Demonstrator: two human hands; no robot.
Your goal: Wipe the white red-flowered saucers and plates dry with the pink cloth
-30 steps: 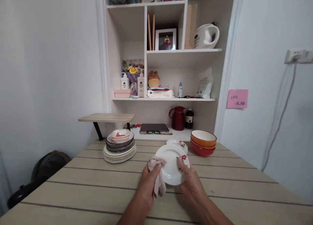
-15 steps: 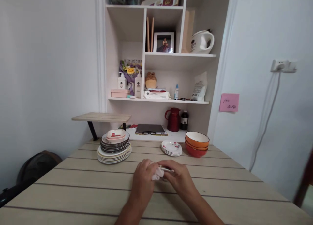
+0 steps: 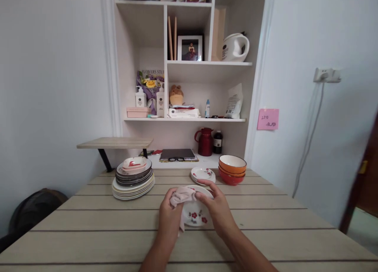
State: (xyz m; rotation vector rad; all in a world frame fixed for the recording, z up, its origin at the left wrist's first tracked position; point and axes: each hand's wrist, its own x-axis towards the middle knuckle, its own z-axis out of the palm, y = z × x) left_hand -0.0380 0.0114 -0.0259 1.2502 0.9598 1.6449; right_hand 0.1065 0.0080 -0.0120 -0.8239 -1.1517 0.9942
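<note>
A small white plate point(image 3: 196, 215) with red flowers is tilted up above the table, its patterned face toward me. My left hand point(image 3: 170, 215) is closed on a pale pink cloth point(image 3: 183, 195), which lies over the plate's upper left rim and dangles below the fingers. My right hand point(image 3: 217, 209) grips the plate's right edge, thumb on the face and fingers behind the rim. Just beyond sits a stack of matching flowered plates point(image 3: 202, 173). Orange and red bowls point(image 3: 232, 169) are nested to the right of it.
On the left of the slatted table point(image 3: 118, 240) stands a tall stack of plates point(image 3: 133, 185) topped by small dishes point(image 3: 134, 163). A raised wooden shelf point(image 3: 113, 142) is behind it. At the back are a laptop point(image 3: 178, 154), glasses point(image 3: 176, 159) and a red jug point(image 3: 204, 141).
The plate has turned from nearly edge-on to showing its flowered face. The cloth now spreads over its upper rim, and my right fingers have opened wider. The whole view has shifted slightly.
</note>
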